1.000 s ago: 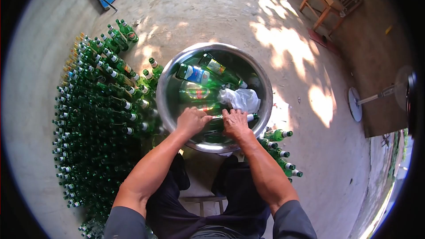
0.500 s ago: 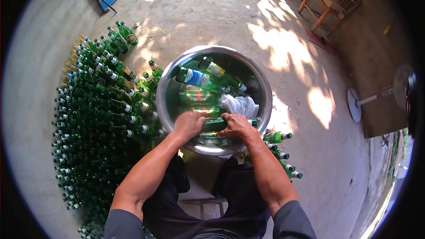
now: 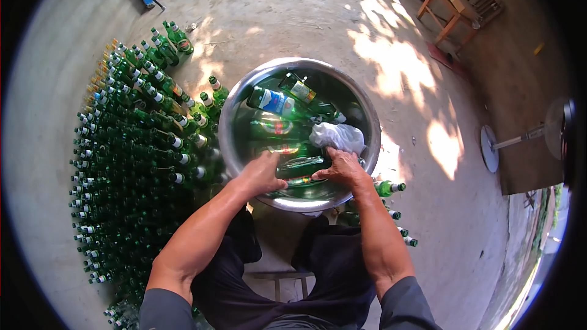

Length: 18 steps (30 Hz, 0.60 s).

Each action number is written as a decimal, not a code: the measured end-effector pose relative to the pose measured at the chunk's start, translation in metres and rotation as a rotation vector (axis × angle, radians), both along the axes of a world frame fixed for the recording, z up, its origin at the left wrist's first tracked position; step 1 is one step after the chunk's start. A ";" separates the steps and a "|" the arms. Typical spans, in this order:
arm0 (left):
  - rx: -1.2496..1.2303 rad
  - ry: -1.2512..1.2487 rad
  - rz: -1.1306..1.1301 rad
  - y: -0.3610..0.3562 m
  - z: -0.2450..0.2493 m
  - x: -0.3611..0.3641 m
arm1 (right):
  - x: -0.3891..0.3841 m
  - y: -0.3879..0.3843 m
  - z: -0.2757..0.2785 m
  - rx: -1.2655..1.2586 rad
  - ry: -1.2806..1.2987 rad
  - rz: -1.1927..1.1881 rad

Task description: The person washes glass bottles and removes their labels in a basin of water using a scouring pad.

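A wide metal basin (image 3: 227,128) of water stands in front of me with several green glass bottles lying in it. One green bottle (image 3: 304,163) lies crosswise at the near side, between my two hands. My left hand (image 3: 262,172) is closed round its left end, thumb toward me. Around its right part my right hand (image 3: 345,167) is closed, thumb on the near side and fingers on the far side. Just beyond the right hand sits a wet white cloth (image 3: 338,137). A blue-labelled bottle (image 3: 271,102) lies farther back. The fingertips are partly hidden.
A dense crowd of green bottles (image 3: 134,165) stands on the floor at my left. More bottles (image 3: 389,188) are right of the basin. A pedestal fan (image 3: 489,148) and a wooden chair (image 3: 451,9) stand farther right.
The bottle between my hands has turned a little, and my right hand has shifted its hold slightly to the right. The white cloth sits bunched higher. The whole view has shifted slightly.
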<state>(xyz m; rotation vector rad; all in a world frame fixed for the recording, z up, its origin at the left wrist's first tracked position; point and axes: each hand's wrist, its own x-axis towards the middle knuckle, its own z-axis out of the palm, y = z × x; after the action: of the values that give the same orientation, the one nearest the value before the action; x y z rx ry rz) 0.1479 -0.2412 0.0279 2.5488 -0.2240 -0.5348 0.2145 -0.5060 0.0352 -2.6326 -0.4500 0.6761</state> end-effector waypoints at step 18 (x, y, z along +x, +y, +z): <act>0.204 0.131 0.043 -0.006 0.010 0.012 | 0.001 0.000 0.002 0.092 -0.096 0.089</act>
<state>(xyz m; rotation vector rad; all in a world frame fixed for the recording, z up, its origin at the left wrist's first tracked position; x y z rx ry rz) 0.1595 -0.2476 0.0383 2.6938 -0.0698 -0.7383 0.2158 -0.5060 0.0373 -2.5783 -0.6143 0.5435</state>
